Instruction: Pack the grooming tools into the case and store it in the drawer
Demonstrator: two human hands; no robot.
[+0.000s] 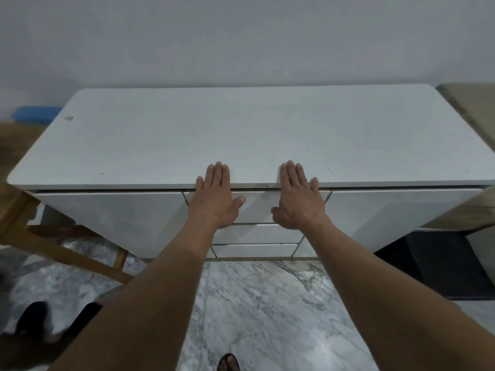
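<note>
A white cabinet (241, 135) stands against the wall with a bare top. Its top middle drawer (255, 207) is flush with the cabinet front. My left hand (214, 195) lies flat against the drawer's left part, fingers together and reaching over the cabinet's front edge. My right hand (297, 196) presses flat on the drawer's right part in the same way. Neither hand holds anything. No case or grooming tools are in view.
Two lower drawers (254, 242) sit shut beneath the top one. A wooden chair frame (53, 236) stands at the left, a dark mat (442, 266) on the marble floor at the right. A blue object (34, 115) lies behind the cabinet's left end.
</note>
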